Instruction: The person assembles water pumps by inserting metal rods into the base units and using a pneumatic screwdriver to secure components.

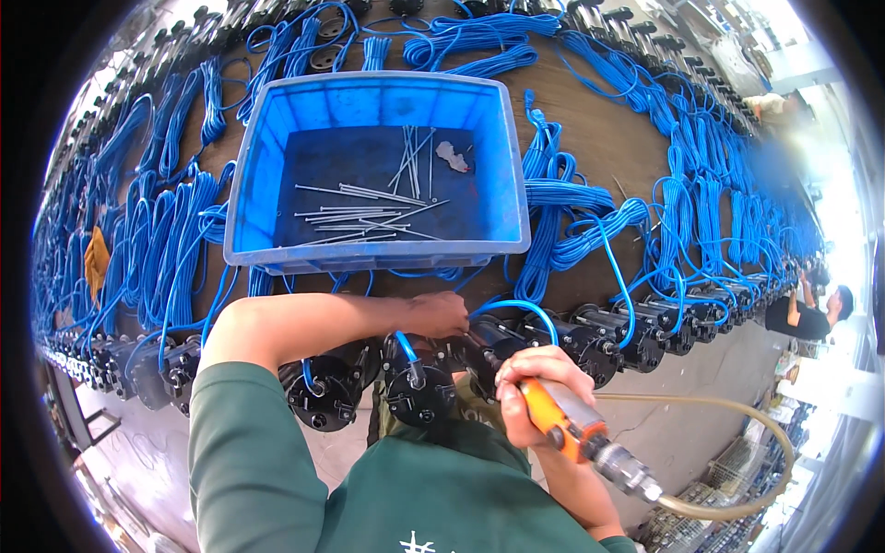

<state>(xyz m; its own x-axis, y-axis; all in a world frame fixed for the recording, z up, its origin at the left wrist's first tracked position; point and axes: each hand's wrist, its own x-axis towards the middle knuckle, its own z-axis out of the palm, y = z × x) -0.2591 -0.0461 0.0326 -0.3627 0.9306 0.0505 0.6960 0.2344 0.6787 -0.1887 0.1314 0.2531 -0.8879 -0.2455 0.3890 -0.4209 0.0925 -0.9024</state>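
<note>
Coils of blue cable [166, 230] blanket the long workbench [608, 129] on every side of a worker's hands. Just beyond the left hand [441, 314] sits a blue plastic crate [378, 101] holding loose metal rods [364, 214]. Below that hand runs a row of black motors [415, 392]; its fingers pinch together at one motor's top. The right hand [535, 387], nearer the body, is clamped around an orange pneumatic driver [576, 433] trailing a tan hose [737, 502].
</note>
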